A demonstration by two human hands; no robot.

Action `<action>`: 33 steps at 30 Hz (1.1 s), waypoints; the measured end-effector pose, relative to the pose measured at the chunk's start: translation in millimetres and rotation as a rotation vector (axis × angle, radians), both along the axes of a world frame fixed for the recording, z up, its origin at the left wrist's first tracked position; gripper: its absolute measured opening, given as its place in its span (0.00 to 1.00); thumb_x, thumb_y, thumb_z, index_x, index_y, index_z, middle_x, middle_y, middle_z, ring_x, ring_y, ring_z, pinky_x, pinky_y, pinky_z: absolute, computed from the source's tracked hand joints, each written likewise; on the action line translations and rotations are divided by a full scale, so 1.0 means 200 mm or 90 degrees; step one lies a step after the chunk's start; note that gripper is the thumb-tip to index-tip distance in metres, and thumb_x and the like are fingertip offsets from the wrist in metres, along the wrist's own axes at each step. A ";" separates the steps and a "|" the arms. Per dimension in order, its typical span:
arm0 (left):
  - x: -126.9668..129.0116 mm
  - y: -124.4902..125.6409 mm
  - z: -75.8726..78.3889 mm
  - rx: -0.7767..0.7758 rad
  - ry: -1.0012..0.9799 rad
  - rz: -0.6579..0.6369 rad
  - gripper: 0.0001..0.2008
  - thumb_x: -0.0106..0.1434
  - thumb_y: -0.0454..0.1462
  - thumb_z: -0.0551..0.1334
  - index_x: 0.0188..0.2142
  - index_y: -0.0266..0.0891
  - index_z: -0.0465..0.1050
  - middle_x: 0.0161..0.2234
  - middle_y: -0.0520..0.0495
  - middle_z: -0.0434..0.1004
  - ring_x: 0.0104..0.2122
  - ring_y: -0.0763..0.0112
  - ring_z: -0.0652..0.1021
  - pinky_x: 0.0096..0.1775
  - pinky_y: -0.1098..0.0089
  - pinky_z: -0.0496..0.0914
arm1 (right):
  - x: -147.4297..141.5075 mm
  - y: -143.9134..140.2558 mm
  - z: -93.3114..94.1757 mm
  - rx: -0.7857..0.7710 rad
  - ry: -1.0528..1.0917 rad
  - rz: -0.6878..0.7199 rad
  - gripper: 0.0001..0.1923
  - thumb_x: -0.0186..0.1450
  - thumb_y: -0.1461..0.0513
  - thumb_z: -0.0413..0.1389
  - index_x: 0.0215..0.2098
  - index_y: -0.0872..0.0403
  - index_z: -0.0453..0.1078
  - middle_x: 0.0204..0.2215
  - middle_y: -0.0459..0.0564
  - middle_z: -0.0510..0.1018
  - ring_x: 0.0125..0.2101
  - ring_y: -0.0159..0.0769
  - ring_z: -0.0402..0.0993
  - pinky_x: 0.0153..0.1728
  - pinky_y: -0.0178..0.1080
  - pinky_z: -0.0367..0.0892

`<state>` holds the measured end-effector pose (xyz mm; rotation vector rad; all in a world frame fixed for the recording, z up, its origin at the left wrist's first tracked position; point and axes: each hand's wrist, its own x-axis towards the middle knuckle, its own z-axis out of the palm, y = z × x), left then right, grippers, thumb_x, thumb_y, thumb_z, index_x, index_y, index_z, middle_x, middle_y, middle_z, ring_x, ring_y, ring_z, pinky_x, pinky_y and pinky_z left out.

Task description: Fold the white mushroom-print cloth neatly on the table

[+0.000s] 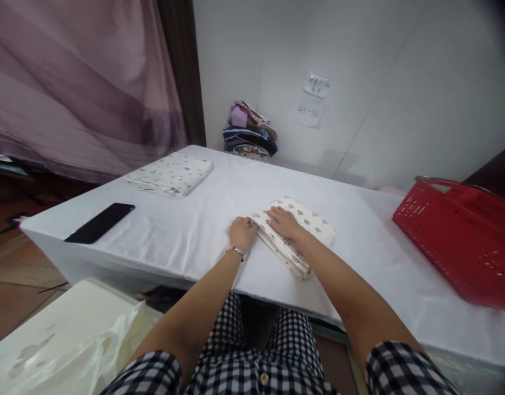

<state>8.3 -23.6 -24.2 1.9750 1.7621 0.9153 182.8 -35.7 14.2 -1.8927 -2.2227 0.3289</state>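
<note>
Left hand (242, 233) pinches a corner of a folded white fabric rectangle with grey motifs (305, 218), right hand (284, 224) spread atop; likely soft, light, best gripped along folds.

On the desk (203, 230), one cloth (302, 213) lies near frame centre, a basket (466, 236) right, a phone (100, 224) left, a second cloth (170, 173) behind it; a clothes pile (249, 134) sits upper centre.

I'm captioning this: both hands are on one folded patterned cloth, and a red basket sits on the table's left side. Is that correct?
Not quite: the head view shows the red basket on the right side of the table. The left hand and right hand are on one folded patterned cloth.
</note>
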 end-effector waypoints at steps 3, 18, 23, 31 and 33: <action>0.01 0.01 0.01 -0.024 0.001 0.003 0.08 0.57 0.41 0.58 0.30 0.44 0.75 0.36 0.47 0.73 0.41 0.64 0.71 0.43 0.65 0.61 | -0.03 0.06 0.00 0.003 0.020 -0.002 0.26 0.68 0.51 0.43 0.62 0.47 0.54 0.64 0.49 0.52 0.64 0.44 0.40 0.60 0.55 0.41; -0.04 0.04 0.01 -0.066 -0.247 0.010 0.08 0.55 0.37 0.59 0.29 0.43 0.78 0.33 0.52 0.72 0.34 0.72 0.73 0.40 0.72 0.66 | 0.00 0.19 -0.10 -0.007 0.003 -0.032 0.25 0.70 0.51 0.37 0.62 0.46 0.55 0.64 0.46 0.52 0.64 0.42 0.42 0.61 0.53 0.40; -0.05 0.03 0.01 -0.055 -0.199 0.003 0.08 0.55 0.37 0.59 0.28 0.42 0.77 0.33 0.51 0.73 0.34 0.72 0.73 0.39 0.72 0.66 | -0.01 0.19 -0.08 -0.013 -0.005 -0.028 0.24 0.70 0.53 0.39 0.62 0.48 0.55 0.64 0.47 0.52 0.64 0.43 0.41 0.61 0.53 0.40; -0.04 0.03 -0.01 -0.018 -0.176 0.020 0.06 0.55 0.37 0.59 0.29 0.40 0.76 0.35 0.49 0.73 0.35 0.70 0.73 0.41 0.70 0.67 | -0.03 -0.07 0.04 0.036 0.081 0.001 0.22 0.67 0.53 0.46 0.56 0.52 0.64 0.58 0.50 0.65 0.58 0.39 0.59 0.57 0.41 0.53; -0.03 0.03 -0.01 -0.006 -0.186 0.015 0.06 0.55 0.37 0.59 0.29 0.40 0.75 0.37 0.48 0.72 0.35 0.70 0.74 0.40 0.70 0.67 | -0.07 -0.15 0.05 0.083 0.070 0.039 0.23 0.65 0.53 0.49 0.57 0.51 0.62 0.55 0.50 0.68 0.55 0.40 0.63 0.55 0.41 0.57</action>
